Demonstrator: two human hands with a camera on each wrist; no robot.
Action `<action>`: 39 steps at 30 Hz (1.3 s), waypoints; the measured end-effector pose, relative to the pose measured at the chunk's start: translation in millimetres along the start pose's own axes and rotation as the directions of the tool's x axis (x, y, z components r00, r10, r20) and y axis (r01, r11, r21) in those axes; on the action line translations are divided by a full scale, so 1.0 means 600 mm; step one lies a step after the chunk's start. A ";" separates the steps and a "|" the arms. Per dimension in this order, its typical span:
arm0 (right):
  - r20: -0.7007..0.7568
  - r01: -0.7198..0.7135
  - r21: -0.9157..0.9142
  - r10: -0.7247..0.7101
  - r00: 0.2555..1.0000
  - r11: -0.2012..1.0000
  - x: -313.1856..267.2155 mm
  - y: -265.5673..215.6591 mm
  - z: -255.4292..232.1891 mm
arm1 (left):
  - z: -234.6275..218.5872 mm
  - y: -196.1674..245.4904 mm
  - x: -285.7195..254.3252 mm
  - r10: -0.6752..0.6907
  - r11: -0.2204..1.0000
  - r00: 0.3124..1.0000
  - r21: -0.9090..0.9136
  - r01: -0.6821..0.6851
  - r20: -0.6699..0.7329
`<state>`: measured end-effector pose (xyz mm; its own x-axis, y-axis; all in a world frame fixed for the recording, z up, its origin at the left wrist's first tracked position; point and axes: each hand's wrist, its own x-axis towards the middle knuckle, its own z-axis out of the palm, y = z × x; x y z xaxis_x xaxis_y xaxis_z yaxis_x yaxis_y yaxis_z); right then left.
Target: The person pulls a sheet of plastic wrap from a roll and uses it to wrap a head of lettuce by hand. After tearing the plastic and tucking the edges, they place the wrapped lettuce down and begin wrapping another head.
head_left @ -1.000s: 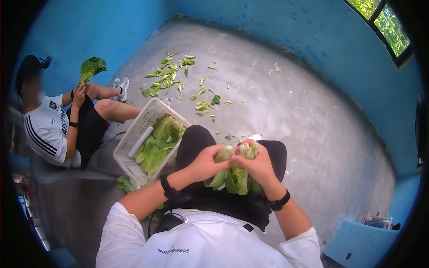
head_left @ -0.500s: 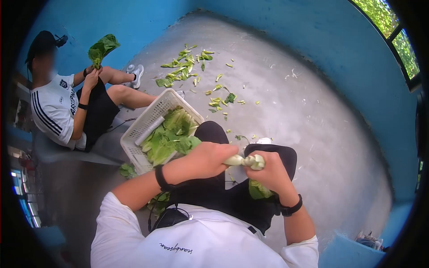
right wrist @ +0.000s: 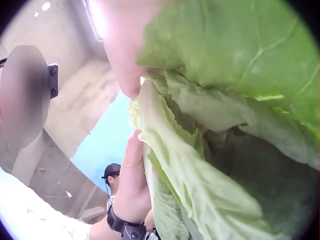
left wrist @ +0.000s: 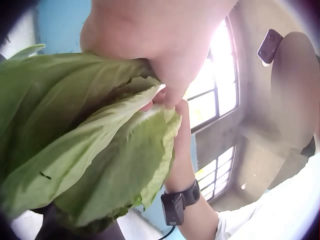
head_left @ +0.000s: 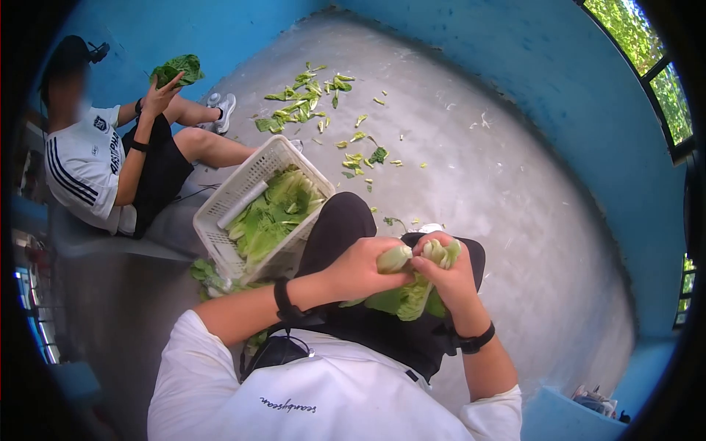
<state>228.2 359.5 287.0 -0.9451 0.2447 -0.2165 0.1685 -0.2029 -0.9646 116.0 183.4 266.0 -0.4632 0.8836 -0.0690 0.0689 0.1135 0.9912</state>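
Note:
In the head view my left hand [head_left: 357, 270] grips lettuce leaves by the base, with a pale cut stem end [head_left: 395, 259] poking out past the thumb. Close beside it, my right hand [head_left: 460, 283] is curled round a second bunch of lettuce [head_left: 441, 253], whose several whitish stem ends point up. Green leaves [head_left: 408, 300] hang below both hands over the lap. Broad leaves [left wrist: 115, 160] fill much of the left wrist view. A pale-ribbed leaf [right wrist: 175, 150] runs down from the fingers in the right wrist view.
A white plastic crate [head_left: 209, 220] holding lettuce leaves [head_left: 276, 213] and a white roll [head_left: 243, 206] stands by my left knee. Trimmed leaf scraps [head_left: 301, 99] litter the grey floor. Another person [head_left: 88, 158] sits at left holding leafy greens [head_left: 180, 70].
Half a second ago the stems lay sideways between my hands; now they point upward, with leaves hanging below. The other person's raised hand has shifted up onto their greens.

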 end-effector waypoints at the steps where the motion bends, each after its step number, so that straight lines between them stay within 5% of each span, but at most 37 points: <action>1: -0.022 0.004 0.034 -0.004 1.000 0.999 -0.002 0.004 0.003 | 0.006 0.000 0.001 -0.003 1.000 1.000 -0.010 0.003 -0.025; 7: -0.157 0.036 0.166 -0.010 0.988 0.986 -0.009 0.032 0.003 | 0.030 -0.025 0.009 0.130 0.991 0.977 -0.020 -0.135 -0.167; 11: -0.162 0.046 0.093 -0.031 0.986 0.995 -0.014 0.046 -0.002 | 0.039 -0.017 -0.002 0.018 1.000 0.994 -0.021 -0.021 -0.108; 25: -0.429 0.128 -0.074 -0.148 0.891 0.989 -0.012 0.058 -0.001 | 0.066 -0.027 -0.011 0.186 0.970 0.979 0.175 -0.168 -0.087; 28: -0.465 0.125 -0.056 -0.136 0.875 0.991 -0.011 0.058 -0.004 | 0.065 -0.015 -0.009 0.128 0.980 0.990 0.158 -0.117 -0.063; 39: -0.415 0.157 0.117 -0.095 0.905 0.981 -0.008 0.049 -0.009 | 0.059 -0.015 0.004 0.219 0.969 0.975 0.127 -0.213 -0.038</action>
<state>239.2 357.4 258.8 -0.7548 0.6344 -0.1669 -0.0155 -0.2716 -0.9623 145.4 200.4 252.8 -0.4698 0.8692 0.1541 0.2771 -0.0206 0.9606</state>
